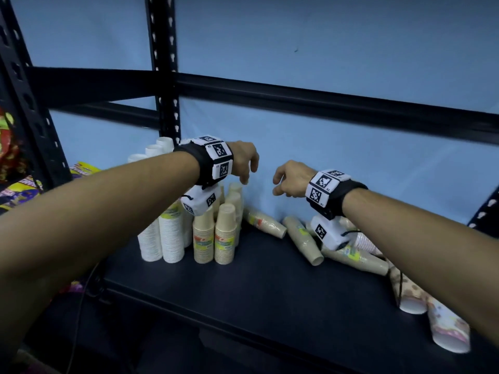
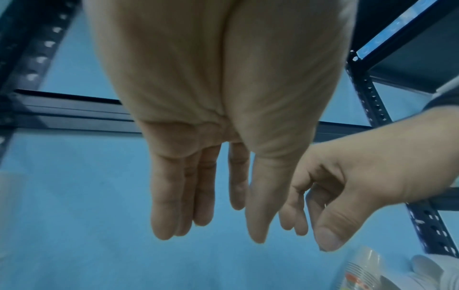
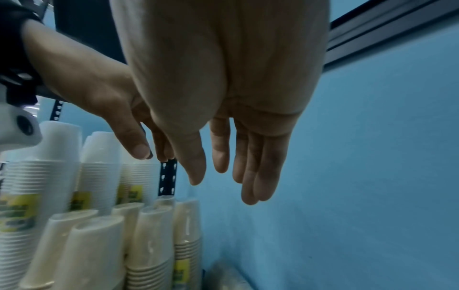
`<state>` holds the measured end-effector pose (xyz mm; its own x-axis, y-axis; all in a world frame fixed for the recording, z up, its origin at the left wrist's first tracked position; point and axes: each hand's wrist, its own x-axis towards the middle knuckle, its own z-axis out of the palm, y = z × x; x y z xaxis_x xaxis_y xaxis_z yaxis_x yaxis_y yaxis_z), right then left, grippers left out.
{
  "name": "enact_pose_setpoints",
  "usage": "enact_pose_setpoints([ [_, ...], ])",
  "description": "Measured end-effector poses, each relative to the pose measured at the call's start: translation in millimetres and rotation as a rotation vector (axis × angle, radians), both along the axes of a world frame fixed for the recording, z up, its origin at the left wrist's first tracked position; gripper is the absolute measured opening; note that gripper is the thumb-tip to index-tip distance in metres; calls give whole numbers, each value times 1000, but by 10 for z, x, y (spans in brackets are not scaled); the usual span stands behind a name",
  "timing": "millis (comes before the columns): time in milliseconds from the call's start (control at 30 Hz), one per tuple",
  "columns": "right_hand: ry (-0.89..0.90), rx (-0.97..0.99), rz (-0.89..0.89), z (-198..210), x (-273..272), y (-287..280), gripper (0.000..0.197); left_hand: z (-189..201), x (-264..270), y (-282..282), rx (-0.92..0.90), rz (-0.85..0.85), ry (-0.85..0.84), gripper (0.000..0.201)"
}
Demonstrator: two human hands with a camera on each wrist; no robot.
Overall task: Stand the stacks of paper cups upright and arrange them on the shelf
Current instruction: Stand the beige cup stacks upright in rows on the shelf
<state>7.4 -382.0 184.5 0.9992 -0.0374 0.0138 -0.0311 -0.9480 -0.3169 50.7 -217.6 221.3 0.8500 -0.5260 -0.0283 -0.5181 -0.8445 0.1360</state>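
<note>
Several upright stacks of white cups [image 1: 162, 233] and beige cups [image 1: 225, 236] stand at the back left of the dark shelf [image 1: 256, 282]. More stacks lie on their sides to the right: one beige stack [image 1: 266, 223] by the wall, another [image 1: 305, 242] beside it, and patterned ones [image 1: 410, 295] under my right forearm. My left hand [image 1: 244, 163] hovers above the upright beige stacks, fingers hanging loose and holding nothing [image 2: 206, 196]. My right hand [image 1: 286, 179] hangs empty in the air a little to the right, fingers relaxed [image 3: 238, 157].
A blue wall [image 1: 337, 157] backs the shelf. A black upright post [image 1: 164, 76] and a crossbeam [image 1: 324, 101] frame it above. Colourful packets [image 1: 19, 184] sit at the far left beyond the post. The shelf's front middle is bare dark board.
</note>
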Motion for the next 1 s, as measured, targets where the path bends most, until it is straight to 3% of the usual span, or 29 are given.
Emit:
enact_pose_setpoints([
  [200, -3, -40, -122, -36, -172, -459, 30, -171, -71, -555, 23, -100, 39, 48],
  [400, 25, -16, -192, -296, -354, -702, 32, -603, 3, -940, 97, -149, 91, 57],
  [600, 69, 50, -222, -764, -419, -792, 42, -1102, 161, -1039, 135, -128, 125, 63],
  [833, 95, 40, -267, -1264, -446, -882, 37, -1541, 263, -1093, 131, -84, 112, 64],
  [1000, 132, 51, -306, -1457, -405, -884, 52, -1730, 288, -1182, 192, -87, 81, 65],
])
